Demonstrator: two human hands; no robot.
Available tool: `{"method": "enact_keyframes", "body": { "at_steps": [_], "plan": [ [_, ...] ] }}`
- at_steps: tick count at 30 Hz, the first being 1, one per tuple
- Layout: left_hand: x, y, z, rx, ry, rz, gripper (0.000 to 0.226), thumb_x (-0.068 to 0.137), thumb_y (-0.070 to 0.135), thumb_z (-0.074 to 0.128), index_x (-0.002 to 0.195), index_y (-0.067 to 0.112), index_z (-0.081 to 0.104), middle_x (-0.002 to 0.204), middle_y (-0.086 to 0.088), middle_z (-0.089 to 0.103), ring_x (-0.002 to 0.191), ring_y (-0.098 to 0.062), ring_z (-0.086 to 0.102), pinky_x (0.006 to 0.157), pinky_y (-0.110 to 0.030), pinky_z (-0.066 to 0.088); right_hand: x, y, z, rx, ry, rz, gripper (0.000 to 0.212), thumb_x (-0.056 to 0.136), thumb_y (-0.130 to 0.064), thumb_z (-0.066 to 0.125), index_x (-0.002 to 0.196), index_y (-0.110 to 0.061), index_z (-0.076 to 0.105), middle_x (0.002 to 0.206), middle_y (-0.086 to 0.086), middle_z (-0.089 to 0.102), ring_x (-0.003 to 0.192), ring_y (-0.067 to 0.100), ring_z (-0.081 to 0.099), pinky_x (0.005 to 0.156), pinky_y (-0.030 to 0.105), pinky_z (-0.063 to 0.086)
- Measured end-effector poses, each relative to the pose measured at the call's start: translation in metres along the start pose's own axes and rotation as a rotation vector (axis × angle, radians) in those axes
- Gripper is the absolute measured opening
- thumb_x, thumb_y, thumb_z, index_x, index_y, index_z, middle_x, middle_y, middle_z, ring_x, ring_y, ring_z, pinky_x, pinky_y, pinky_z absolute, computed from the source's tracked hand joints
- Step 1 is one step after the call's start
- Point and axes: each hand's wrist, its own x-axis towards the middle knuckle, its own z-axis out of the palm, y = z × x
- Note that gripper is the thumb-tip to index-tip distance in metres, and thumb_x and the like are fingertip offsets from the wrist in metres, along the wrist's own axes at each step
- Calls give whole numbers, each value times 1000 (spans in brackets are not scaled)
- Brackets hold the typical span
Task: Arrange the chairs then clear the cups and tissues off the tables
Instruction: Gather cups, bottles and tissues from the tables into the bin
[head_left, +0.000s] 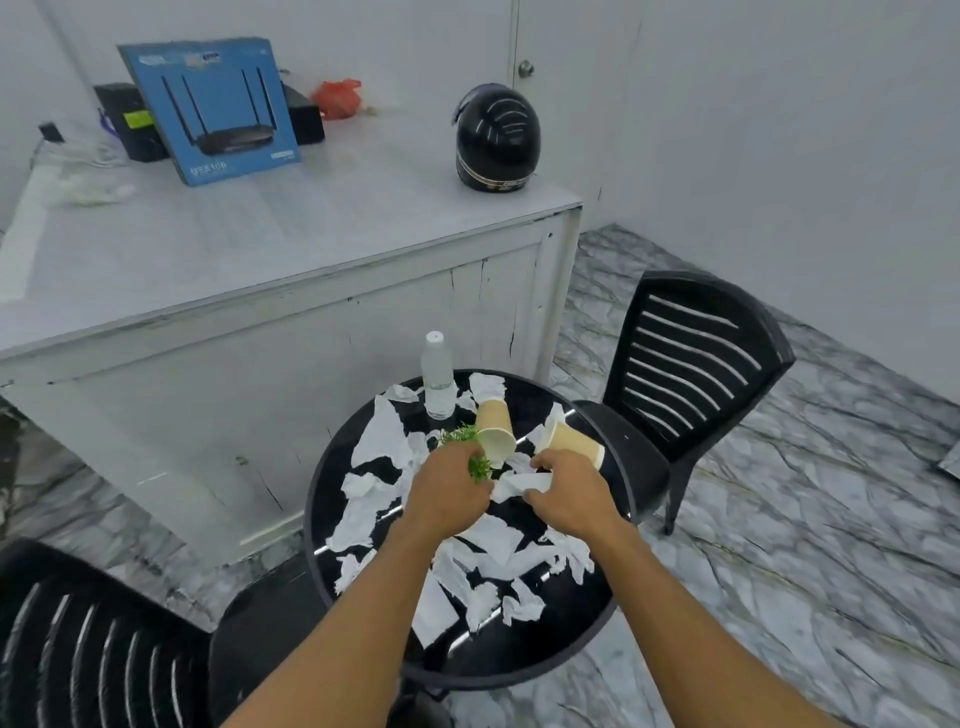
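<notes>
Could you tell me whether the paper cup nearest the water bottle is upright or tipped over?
Tipped over: the paper cup lies on its side with its open mouth facing the camera.

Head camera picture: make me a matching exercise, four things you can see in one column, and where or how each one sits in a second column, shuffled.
Things
1. water bottle
2. helmet
3. left paper cup
4. router box

Places or states
A. on the right end of the white counter
B. propped up, leaning, at the back of the white counter
C. standing upright at the far edge of the round table
D. lying on its side on the round table

Pairs: 1-C, 2-A, 3-D, 4-B
</notes>
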Motion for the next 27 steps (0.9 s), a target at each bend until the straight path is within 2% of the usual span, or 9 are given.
{"method": "enact_keyframes", "body": {
  "at_steps": [3, 7, 12, 16, 19, 22, 25, 27],
  "plan": [
    [29, 4, 0, 2, -14, 15, 48, 82, 27, 70, 128, 21, 60, 121, 1, 61, 108, -20, 58, 93, -36, 50, 24, 5, -4, 2, -9, 15, 49, 82, -32, 71, 130, -25, 59, 133, -4, 58, 120, 16, 55, 93, 29, 45],
    [70, 6, 7, 1, -21, 14, 39, 78, 25, 66, 117, 22, 64, 110, 2, 64, 101, -20, 61, 85, -39, 53, 64, 18, -10, 6, -14, 24, 50, 84, -30, 73, 132, -23, 59, 133, -1, 59, 119, 18, 56, 94, 31, 47],
    [129, 8, 29, 11, -31, -90, 56, 82, 31, 70, 135, 25, 55, 133, 3, 58, 120, -19, 55, 100, -38, 47, 124, 47, -15, -30, -95, 37, 65, 78, -32, 76, 138, -24, 52, 136, 1, 55, 123, 21, 54, 94, 33, 49],
    [179, 15, 50, 86, -51, -160, 56, 83, 25, 68, 137, 18, 52, 130, -7, 57, 122, -26, 50, 98, -40, 46, 169, 75, -9, -192, -194, 11, 79, 62, -44, 82, 131, -27, 47, 122, -1, 56, 118, 23, 52, 90, 41, 51],
    [209, 14, 67, 155, -82, -231, 66, 82, 23, 66, 144, 14, 43, 137, -13, 51, 128, -34, 44, 103, -45, 44, 189, 93, 5, -299, -282, 7, 91, 58, -45, 84, 135, -25, 39, 126, 0, 51, 122, 25, 46, 96, 46, 46],
    [229, 13, 84, 255, -174, -320, 76, 83, 29, 65, 149, 14, 30, 143, -16, 44, 131, -39, 40, 105, -47, 41, 202, 107, 15, -342, -328, 10, 84, 62, -38, 84, 132, -23, 38, 125, 0, 52, 120, 26, 48, 96, 47, 46],
    [242, 9, 96, 312, -226, -361, 76, 84, 30, 63, 149, 15, 28, 141, -17, 44, 131, -40, 40, 104, -48, 42, 213, 116, 19, -320, -366, -2, 65, 66, -35, 80, 120, -22, 45, 112, -1, 58, 106, 24, 58, 90, 47, 51],
    [247, 5, 103, 328, -239, -389, 74, 83, 29, 63, 146, 14, 28, 137, -18, 45, 129, -40, 42, 101, -49, 45, 220, 119, 18, -287, -374, -9, 59, 66, -34, 77, 116, -22, 47, 107, -2, 59, 100, 23, 60, 86, 45, 53]
  ]
}}
